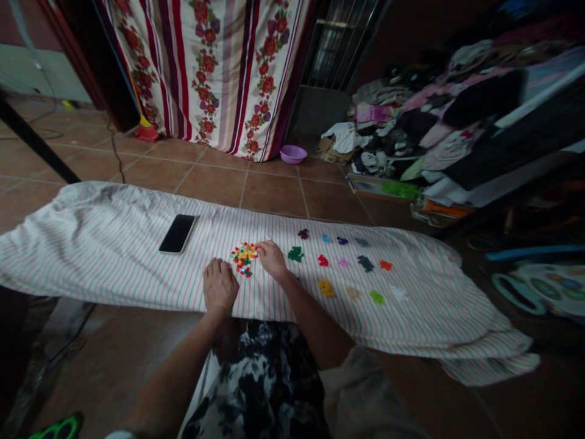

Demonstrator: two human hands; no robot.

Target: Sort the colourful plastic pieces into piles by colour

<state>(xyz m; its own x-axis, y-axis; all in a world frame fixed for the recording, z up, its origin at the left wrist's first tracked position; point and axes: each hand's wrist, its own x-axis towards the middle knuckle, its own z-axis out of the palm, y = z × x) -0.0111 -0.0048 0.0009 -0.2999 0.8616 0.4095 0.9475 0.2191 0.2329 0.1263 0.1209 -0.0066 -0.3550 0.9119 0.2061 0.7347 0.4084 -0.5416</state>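
A mixed pile of small colourful pieces point(244, 258), mostly red, yellow, white and green, lies on a striped cloth. My right hand point(271, 258) is at the pile's right edge, its fingertips pinched together; what they hold, if anything, is too small to see. Flat on the cloth at the pile's lower left rests my left hand point(219, 285), holding nothing. To the right, pieces are grouped by colour, among them a dark green heap point(296, 253), a red heap point(323, 260), a yellow heap point(326, 288), a dark grey heap point(365, 263) and a lime heap point(377, 297).
A phone point(178, 234) with a dark screen lies left of the pile on the striped cloth point(114, 244). Beyond it, a purple basin point(293, 154) and a broom point(146, 128) stand on the tiled floor by a floral curtain point(205, 73). Clothes point(429, 116) are heaped at right.
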